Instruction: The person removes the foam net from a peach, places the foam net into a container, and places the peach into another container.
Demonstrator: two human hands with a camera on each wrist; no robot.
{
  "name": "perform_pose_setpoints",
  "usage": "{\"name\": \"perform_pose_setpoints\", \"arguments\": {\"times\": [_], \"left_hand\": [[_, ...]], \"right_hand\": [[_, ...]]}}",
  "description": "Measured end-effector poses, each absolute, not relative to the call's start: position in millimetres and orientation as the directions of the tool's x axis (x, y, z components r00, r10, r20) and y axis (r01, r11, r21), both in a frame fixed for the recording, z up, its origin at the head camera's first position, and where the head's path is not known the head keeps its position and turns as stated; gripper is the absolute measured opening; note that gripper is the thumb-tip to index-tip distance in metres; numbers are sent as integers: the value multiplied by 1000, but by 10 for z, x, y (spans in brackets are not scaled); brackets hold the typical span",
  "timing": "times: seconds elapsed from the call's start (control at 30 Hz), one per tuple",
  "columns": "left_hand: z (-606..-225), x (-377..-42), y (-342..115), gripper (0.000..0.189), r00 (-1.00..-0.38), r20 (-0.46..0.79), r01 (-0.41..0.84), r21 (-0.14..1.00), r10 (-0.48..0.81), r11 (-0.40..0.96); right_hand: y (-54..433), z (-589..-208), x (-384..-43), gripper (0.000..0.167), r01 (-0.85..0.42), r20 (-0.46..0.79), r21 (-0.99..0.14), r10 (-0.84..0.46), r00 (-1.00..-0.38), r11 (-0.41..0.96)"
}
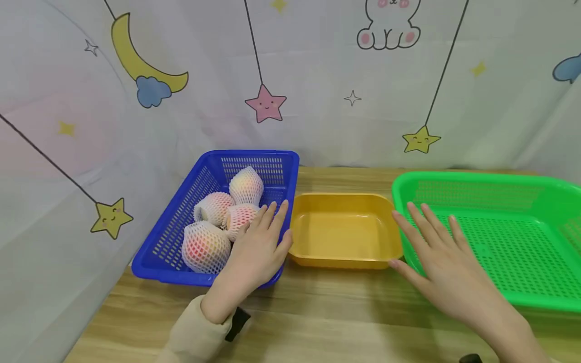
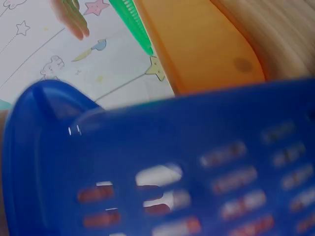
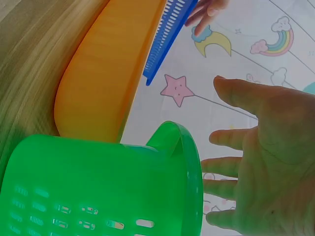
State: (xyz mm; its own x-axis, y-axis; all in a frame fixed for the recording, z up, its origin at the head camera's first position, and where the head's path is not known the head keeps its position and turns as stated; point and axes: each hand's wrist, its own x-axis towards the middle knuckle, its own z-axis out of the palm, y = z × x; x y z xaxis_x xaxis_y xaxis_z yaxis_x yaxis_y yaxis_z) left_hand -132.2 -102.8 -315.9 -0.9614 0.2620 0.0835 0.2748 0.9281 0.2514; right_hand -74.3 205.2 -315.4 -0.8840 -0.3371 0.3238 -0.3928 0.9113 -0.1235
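Note:
In the head view, several peach-like fruits (image 1: 206,247), pink and yellow in white foam nets, sit in a blue plastic basket (image 1: 181,276) on the left. My left hand (image 1: 256,249) is over that basket's right side, fingers extended, overlapping the fruit nearest it. On the right, my right hand (image 1: 442,262) spreads its fingers over the left edge of a green basket (image 1: 481,175), holding nothing. The right wrist view also shows this hand (image 3: 280,157) with straight fingers beside the green basket's rim (image 3: 189,182). In the left wrist view, the blue basket's wall (image 2: 162,128) hides most of the left hand.
Between the two baskets stands a shallow yellow-orange tub (image 1: 340,229). All three containers rest on a wood-grain table (image 1: 336,312). Behind them hangs a white cloth (image 1: 327,131) printed with stars, a moon and an animal figure.

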Motion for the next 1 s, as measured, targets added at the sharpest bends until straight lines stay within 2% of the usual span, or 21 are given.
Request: {"name": "perform_pose_setpoints", "arguments": {"times": [0.23, 0.7, 1.0], "left_hand": [[-3165, -1340, -1145, 57, -962, 99, 273, 234, 256, 933], [-3176, -1340, -1342, 55, -949, 132, 308, 200, 286, 930], [-3151, -1376, -1399, 56, -956, 94, 288, 159, 276, 944]], "right_hand": [[2029, -3131, -723, 81, -377, 299, -121, -329, -896, 918], [1921, -3131, -722, 77, -432, 289, -119, -385, -877, 894], [1882, -3162, -719, 80, -456, 293, -95, -413, -862, 885]]}}
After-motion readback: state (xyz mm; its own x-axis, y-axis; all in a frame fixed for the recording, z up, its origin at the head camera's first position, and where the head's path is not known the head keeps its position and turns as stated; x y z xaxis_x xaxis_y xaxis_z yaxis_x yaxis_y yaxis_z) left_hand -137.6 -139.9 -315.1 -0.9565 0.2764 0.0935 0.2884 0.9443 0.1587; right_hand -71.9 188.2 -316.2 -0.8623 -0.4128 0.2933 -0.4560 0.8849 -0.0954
